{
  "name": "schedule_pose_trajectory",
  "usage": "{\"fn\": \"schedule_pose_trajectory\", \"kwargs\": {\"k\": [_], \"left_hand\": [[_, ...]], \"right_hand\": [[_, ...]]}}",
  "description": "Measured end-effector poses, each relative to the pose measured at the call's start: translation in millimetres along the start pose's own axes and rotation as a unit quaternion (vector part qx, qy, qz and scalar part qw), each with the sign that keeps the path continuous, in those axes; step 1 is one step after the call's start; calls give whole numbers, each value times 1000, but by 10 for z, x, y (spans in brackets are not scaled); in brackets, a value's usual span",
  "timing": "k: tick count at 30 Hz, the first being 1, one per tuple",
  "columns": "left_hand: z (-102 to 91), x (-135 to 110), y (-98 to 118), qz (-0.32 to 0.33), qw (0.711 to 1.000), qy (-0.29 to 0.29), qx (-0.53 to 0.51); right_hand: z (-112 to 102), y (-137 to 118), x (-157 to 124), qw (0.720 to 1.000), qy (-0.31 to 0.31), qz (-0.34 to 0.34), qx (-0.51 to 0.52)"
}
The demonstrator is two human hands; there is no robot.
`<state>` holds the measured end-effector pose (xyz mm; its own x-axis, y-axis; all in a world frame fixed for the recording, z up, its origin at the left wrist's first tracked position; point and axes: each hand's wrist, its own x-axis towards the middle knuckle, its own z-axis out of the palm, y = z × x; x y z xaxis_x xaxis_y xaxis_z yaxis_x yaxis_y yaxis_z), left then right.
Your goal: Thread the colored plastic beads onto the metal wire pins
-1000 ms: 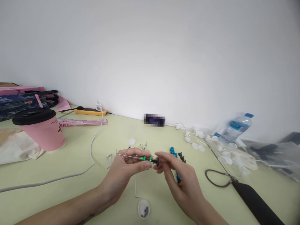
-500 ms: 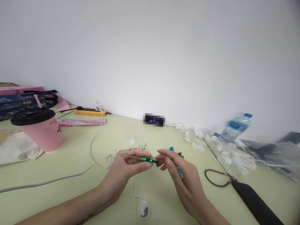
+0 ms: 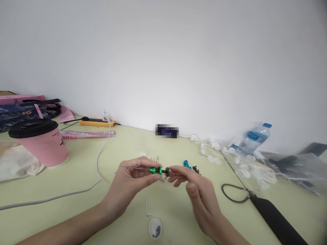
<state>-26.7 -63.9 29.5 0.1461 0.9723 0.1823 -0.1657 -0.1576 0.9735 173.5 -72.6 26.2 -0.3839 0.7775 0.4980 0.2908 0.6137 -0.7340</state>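
Observation:
My left hand (image 3: 133, 178) pinches a thin metal rod with a green collar (image 3: 155, 169) and holds it level above the pale green table (image 3: 76, 207). A black disc (image 3: 167, 171) sits at the rod's right end. My right hand (image 3: 198, 192) meets it from the right, its fingertips pinched at that black end piece. Small blue parts (image 3: 187, 164) and black parts (image 3: 196, 168) lie on the table just behind my right hand. Several thin metal pins (image 3: 155, 159) lie behind the rod.
A pink cup with a black lid (image 3: 41, 142) stands at the left by a white cable (image 3: 97, 166). A small hex key (image 3: 147, 207) and a white cap holding dark bits (image 3: 155, 228) lie near me. A water bottle (image 3: 252, 139), white caps (image 3: 245, 170) and a black strap (image 3: 270, 211) are at the right.
My left hand has shifted the rod slightly left and up. My right hand has turned, its fingers now reaching further onto the black end piece.

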Motion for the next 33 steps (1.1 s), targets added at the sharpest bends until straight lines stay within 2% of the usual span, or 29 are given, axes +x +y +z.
{"fn": "schedule_pose_trajectory", "kwargs": {"k": [7, 15, 20, 33], "left_hand": [[17, -23, -2, 0, 1000, -20, -11], [6, -15, -19, -4, 1000, -15, -2], [22, -24, -4, -11, 1000, -18, -4], [0, -12, -22, -27, 999, -7, 18]], "right_hand": [[-4, -18, 13, 999, -17, -30, 2], [-6, -32, 11, 1000, -19, -2, -1], [-21, -60, 18, 999, -44, 1, 0], [-31, -65, 14, 1000, -28, 7, 8]]}}
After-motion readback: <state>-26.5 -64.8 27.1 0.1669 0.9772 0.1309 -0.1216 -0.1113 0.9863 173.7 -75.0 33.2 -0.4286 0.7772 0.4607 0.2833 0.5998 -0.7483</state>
